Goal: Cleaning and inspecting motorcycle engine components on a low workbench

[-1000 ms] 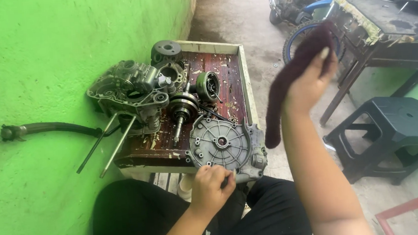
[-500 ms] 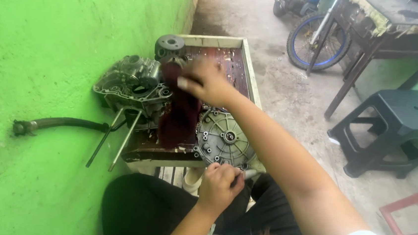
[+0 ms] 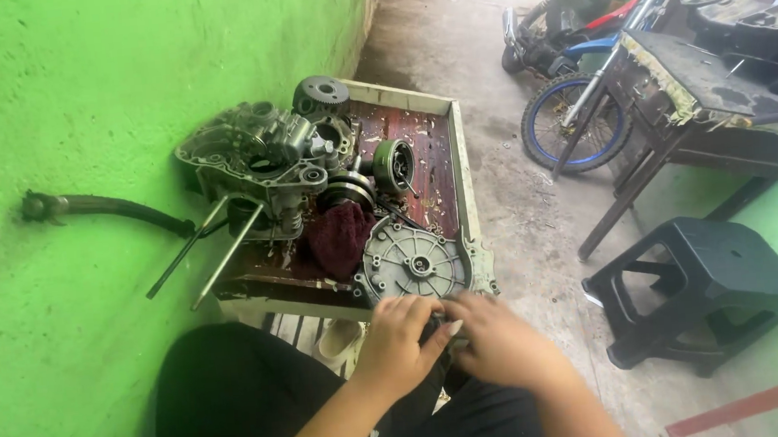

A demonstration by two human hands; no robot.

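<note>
A: Head view, entry one. Hands?

B: Left hand (image 3: 400, 338) and right hand (image 3: 500, 337) meet low in the frame, just below the near edge of the round grey engine cover (image 3: 414, 263). Fingers of both are curled inward and pressed together around something small and dark between them; too hidden to say what it is. Left fingertips lie at the cover's lower rim; contact cannot be told.

A: Where does the cover sit?

B: At the near right corner of the wooden tray (image 3: 459, 139), lying flat, ribbed face up, a small hub at its middle. Just to its left, touching it, lies a dark red rag (image 3: 339, 236), bunched.

A: Rest of the tray?

B: Grey crankcase half (image 3: 251, 165) at the left side, two long studs (image 3: 196, 259) slanting off it past the tray's edge. A round dark gear-like part (image 3: 321, 92) at the far corner. A greenish round part (image 3: 393, 165) between the crankcase and the right rim, above the cover.

A: Surroundings?

B: Green wall (image 3: 73, 86) on the left, a dark bent pipe (image 3: 101, 208) lying against it. Right of the tray: concrete floor, a black plastic stool (image 3: 705, 291), a worn table (image 3: 707, 92), and a blue-rimmed bicycle wheel (image 3: 567, 126) behind its leg. The person's black trousers (image 3: 227, 398) fill the near foreground.
</note>
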